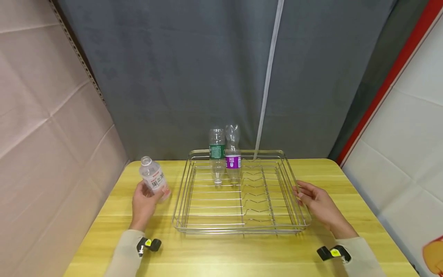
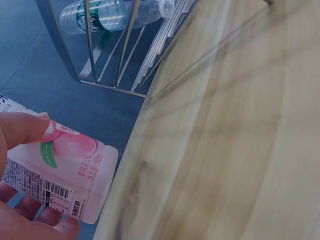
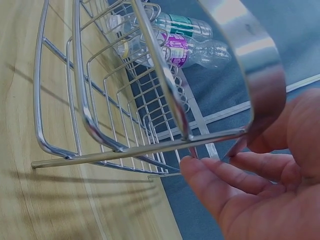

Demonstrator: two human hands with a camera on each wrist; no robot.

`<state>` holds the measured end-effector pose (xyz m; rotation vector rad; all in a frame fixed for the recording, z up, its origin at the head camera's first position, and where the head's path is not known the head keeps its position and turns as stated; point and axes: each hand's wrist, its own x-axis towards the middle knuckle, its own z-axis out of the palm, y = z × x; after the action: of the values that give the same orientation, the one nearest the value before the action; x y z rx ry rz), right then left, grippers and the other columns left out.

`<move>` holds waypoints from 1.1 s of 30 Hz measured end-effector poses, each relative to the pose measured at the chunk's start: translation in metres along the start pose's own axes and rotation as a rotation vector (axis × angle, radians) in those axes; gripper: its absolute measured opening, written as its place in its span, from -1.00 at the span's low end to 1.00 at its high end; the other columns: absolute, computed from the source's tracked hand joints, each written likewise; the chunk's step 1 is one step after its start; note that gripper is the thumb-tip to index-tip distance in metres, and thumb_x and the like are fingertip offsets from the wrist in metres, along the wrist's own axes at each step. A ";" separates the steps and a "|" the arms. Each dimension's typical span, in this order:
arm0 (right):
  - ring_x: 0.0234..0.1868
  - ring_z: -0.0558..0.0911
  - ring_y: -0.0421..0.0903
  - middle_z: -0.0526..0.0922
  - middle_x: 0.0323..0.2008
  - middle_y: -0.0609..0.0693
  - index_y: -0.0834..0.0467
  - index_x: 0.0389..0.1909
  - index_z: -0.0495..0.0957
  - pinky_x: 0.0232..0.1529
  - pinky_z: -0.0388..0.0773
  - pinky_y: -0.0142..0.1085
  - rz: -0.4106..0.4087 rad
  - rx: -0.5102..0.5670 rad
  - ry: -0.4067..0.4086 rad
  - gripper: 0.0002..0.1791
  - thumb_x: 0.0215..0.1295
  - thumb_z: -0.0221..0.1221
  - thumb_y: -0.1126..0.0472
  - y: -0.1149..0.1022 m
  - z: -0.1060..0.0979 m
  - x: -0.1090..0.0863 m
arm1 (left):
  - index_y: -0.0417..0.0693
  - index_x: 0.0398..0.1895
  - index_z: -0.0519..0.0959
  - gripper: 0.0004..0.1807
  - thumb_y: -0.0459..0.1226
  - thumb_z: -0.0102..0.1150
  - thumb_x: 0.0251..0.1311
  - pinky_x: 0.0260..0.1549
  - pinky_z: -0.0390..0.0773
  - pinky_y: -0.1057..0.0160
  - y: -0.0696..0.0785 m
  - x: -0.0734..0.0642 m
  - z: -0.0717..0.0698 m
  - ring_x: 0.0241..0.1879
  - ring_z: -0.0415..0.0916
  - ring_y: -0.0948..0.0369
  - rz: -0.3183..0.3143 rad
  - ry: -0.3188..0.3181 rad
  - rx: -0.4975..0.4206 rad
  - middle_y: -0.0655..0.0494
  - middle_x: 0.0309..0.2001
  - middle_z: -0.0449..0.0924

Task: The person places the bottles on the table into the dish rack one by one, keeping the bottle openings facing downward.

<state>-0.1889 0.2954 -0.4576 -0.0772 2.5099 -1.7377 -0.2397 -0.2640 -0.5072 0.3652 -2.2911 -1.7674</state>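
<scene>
My left hand [image 1: 143,204] grips the lower part of a clear plastic bottle [image 1: 154,180] with a white and pink peach label. Its neck points up and leans left; whether its base touches the table I cannot tell. The label and barcode show close up in the left wrist view. At the right side of a silver wire rack [image 1: 242,231], my right hand [image 1: 320,206] holds the rim between thumb and fingers. Two clear bottles stand neck-down at the rack's back: one with a green label [image 1: 217,151], one with a purple label [image 1: 233,162].
The rack rests on a yellow wood-grain table [image 1: 214,257], wavy wires running down its middle. A grey curtain [image 1: 173,77] hangs behind the table. Pale cloth walls stand on the left [image 1: 52,154] and right [image 1: 408,154].
</scene>
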 end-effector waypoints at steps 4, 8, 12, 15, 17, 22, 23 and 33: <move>0.12 0.63 -0.43 0.41 0.45 0.44 0.35 0.63 0.13 0.06 0.76 -0.37 0.011 -0.031 0.037 -0.36 0.66 0.04 0.28 0.000 0.001 -0.001 | -0.13 0.61 0.21 -0.12 -0.36 0.44 0.27 0.54 0.39 -0.13 0.005 -0.002 -0.001 0.52 0.33 -0.16 0.000 0.009 -0.003 -0.23 0.54 0.33; 0.07 0.63 -0.45 0.44 0.43 0.42 0.33 0.61 0.18 0.06 0.75 -0.40 0.002 -0.069 0.086 -0.35 0.65 0.09 0.19 -0.002 0.001 -0.004 | -0.14 0.61 0.21 -0.11 -0.35 0.45 0.26 0.56 0.35 -0.13 0.010 -0.005 -0.003 0.53 0.31 -0.15 0.029 0.011 -0.015 -0.23 0.53 0.33; 0.06 0.60 -0.55 0.46 0.43 0.41 0.32 0.59 0.23 0.05 0.67 -0.56 -0.032 -0.085 0.129 -0.36 0.64 0.11 0.15 -0.007 -0.001 -0.006 | -0.16 0.59 0.23 -0.13 -0.37 0.47 0.26 0.56 0.34 -0.13 0.016 -0.006 -0.004 0.51 0.32 -0.13 0.070 0.015 -0.037 -0.23 0.51 0.36; 0.04 0.56 -0.61 0.49 0.42 0.38 0.30 0.56 0.28 0.03 0.59 -0.68 -0.047 -0.098 0.169 -0.37 0.62 0.15 0.14 -0.011 -0.001 -0.006 | -0.16 0.58 0.25 -0.13 -0.37 0.48 0.24 0.55 0.36 -0.11 0.021 -0.007 -0.005 0.50 0.35 -0.12 0.088 0.023 -0.037 -0.22 0.50 0.38; 0.03 0.56 -0.62 0.50 0.41 0.35 0.28 0.55 0.31 0.02 0.57 -0.71 -0.052 -0.104 0.190 -0.39 0.61 0.16 0.14 -0.014 -0.001 -0.006 | -0.14 0.58 0.26 -0.12 -0.37 0.49 0.24 0.55 0.37 -0.11 0.024 -0.008 -0.005 0.49 0.36 -0.10 0.097 0.026 -0.037 -0.21 0.50 0.39; 0.04 0.53 -0.64 0.52 0.41 0.31 0.25 0.52 0.37 0.01 0.56 -0.73 -0.081 -0.129 0.219 -0.42 0.60 0.18 0.13 -0.022 -0.001 -0.008 | -0.07 0.55 0.33 -0.14 -0.30 0.55 0.21 0.54 0.41 -0.04 0.035 -0.013 -0.003 0.41 0.42 0.04 0.143 0.023 -0.041 -0.09 0.43 0.47; 0.04 0.53 -0.64 0.53 0.40 0.30 0.25 0.51 0.38 0.01 0.55 -0.73 -0.092 -0.138 0.224 -0.42 0.60 0.18 0.13 -0.024 -0.001 -0.009 | -0.06 0.54 0.35 -0.14 -0.28 0.56 0.20 0.53 0.42 -0.01 0.039 -0.014 -0.002 0.38 0.44 0.08 0.157 0.018 -0.038 -0.05 0.41 0.49; 0.08 0.60 -0.59 0.64 0.31 0.11 0.23 0.44 0.48 0.03 0.58 -0.70 -0.229 -0.134 0.271 -0.48 0.55 0.24 0.16 -0.048 0.005 -0.009 | 0.04 0.46 0.48 -0.25 -0.21 0.56 0.20 0.32 0.56 0.33 0.076 -0.026 0.009 0.20 0.51 0.26 0.266 -0.068 0.010 0.06 0.26 0.61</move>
<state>-0.1802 0.2746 -0.4143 -0.1545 2.9157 -1.7618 -0.2231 -0.2284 -0.4368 -0.0002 -2.2708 -1.6582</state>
